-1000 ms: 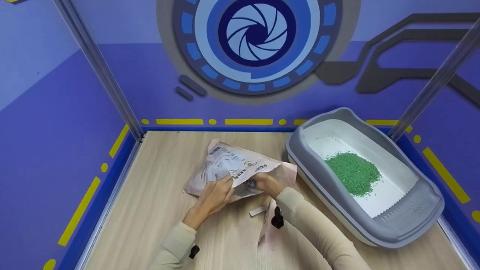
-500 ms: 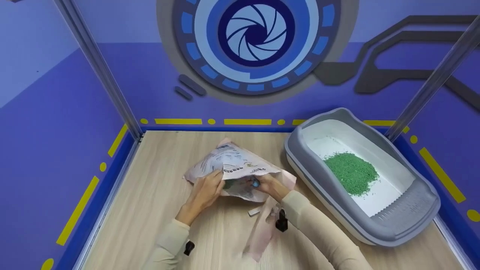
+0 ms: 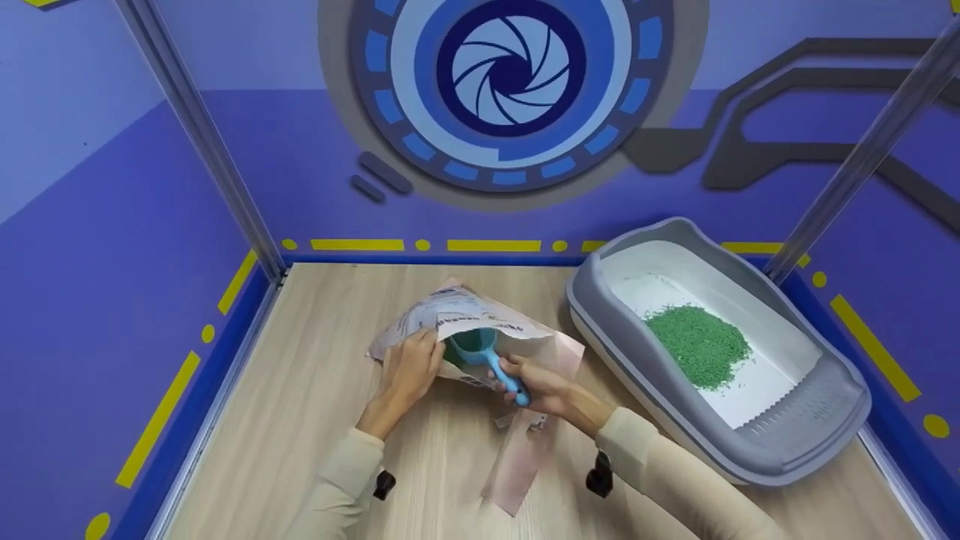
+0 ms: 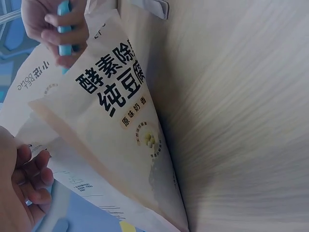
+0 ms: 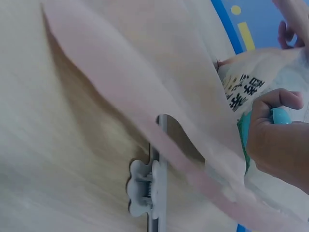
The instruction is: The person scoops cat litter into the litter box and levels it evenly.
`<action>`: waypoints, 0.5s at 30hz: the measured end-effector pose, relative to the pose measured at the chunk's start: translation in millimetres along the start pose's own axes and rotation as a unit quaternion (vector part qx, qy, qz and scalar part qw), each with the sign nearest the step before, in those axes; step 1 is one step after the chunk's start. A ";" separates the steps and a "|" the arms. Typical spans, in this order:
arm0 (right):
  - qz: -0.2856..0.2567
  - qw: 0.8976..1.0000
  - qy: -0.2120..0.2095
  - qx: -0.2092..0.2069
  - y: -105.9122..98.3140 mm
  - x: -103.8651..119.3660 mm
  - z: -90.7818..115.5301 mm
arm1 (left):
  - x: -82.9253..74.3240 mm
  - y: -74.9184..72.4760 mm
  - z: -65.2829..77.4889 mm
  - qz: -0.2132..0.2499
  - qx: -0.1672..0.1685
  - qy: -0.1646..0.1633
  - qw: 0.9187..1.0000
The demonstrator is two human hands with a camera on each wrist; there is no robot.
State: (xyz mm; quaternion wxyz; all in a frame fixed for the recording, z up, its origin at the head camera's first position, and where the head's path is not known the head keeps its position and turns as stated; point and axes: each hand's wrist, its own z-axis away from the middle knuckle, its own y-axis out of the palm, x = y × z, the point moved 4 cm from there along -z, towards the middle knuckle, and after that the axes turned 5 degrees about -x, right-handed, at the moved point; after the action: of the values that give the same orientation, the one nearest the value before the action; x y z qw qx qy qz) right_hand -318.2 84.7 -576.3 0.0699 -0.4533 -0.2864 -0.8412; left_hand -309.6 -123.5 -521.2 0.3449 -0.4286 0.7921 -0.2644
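A pale pink-and-white litter bag lies on the table with its mouth held wide. My left hand grips the left edge of that mouth, fingers curled at the rim; in the left wrist view the printed bag front fills the middle. A light blue scoop sits inside the opening, its cup dark green within. My right hand holds the scoop's handle at the bag's right side. In the right wrist view the right hand curls round the handle, the cup mostly hidden.
Right of the bag stands a grey-and-white litter box with a heap of green pellets. A pink strip lies before the bag, beside a grey sealing clip. Blue-purple walls enclose the table.
The right hand has drawn back toward the lower right, bringing the scoop's cup and handle into sight. The left hand has shifted slightly left and the bag's mouth gapes wider.
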 end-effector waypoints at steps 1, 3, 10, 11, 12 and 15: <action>0.004 1.000 0.001 0.008 0.4 -1.4 5.9 | -0.2 0.2 -0.4 0.002 -0.001 -0.006 1.000; 0.010 1.000 -0.002 0.020 -1.2 -5.5 17.6 | -0.4 0.7 -0.8 0.003 -0.002 -0.015 1.000; -0.001 0.999 0.005 0.040 -13.9 -13.2 51.1 | -1.0 2.6 -0.9 0.009 -0.005 -0.020 1.000; -0.009 0.999 0.006 0.043 -14.8 -11.9 56.0 | -1.1 2.7 -0.7 0.011 -0.005 -0.021 1.000; -0.017 0.999 0.007 0.046 -15.5 -10.2 60.9 | -1.0 2.8 -0.6 0.012 -0.006 -0.021 1.000; -0.015 0.999 0.004 0.038 -18.9 -2.4 75.9 | -0.6 2.1 -0.3 0.017 -0.008 -0.027 0.999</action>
State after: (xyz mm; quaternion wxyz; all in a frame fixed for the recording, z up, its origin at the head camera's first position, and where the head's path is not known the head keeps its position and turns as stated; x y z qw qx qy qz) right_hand -269.1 141.4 -553.8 0.0755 -0.4429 -0.3242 -0.8325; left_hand -310.6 -121.9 -522.4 0.3671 -0.4246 0.7919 -0.2405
